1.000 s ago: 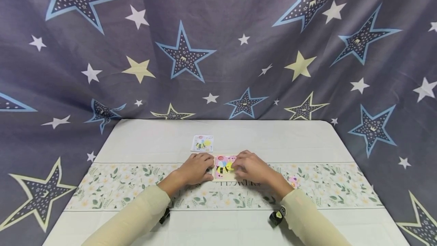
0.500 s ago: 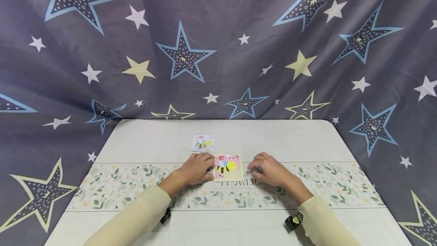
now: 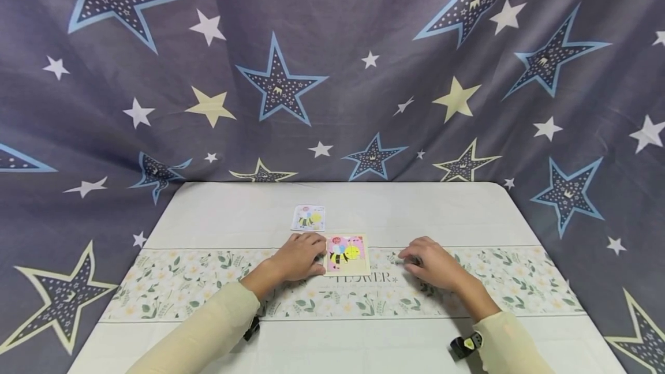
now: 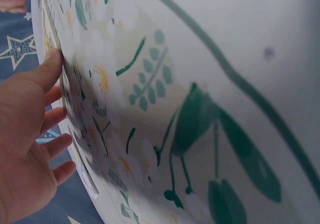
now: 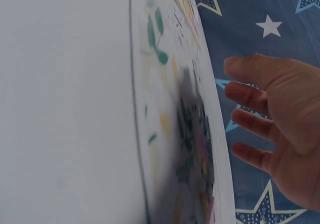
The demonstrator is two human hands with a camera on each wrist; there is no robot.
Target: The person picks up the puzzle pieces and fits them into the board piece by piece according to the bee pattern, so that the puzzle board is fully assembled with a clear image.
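A square wooden bee puzzle (image 3: 347,254) lies on the table, its yellow and black bee on a pink ground within a pale frame. My left hand (image 3: 298,257) holds the puzzle's left edge, thumb near the lower corner and fingertips higher up. In the left wrist view, the thumb (image 4: 52,66) presses at the rim of the board. To the right of the puzzle, my right hand (image 3: 430,262) hovers with loosely bent fingers and nothing in them. Close to the table below that hand, a pink piece (image 5: 212,211) shows at the bottom of the right wrist view.
A paper card (image 3: 309,218) with the same bee picture lies just behind the puzzle. The white tablecloth (image 3: 332,342) has a floral band (image 3: 208,281) with lettering across it. A dark curtain (image 3: 332,108) with stars hangs at the table's back and sides.
My right hand has lifted off the puzzle's right side and moved right, uncovering the bee's head and the frame's right edge. The left hand has stayed in place.
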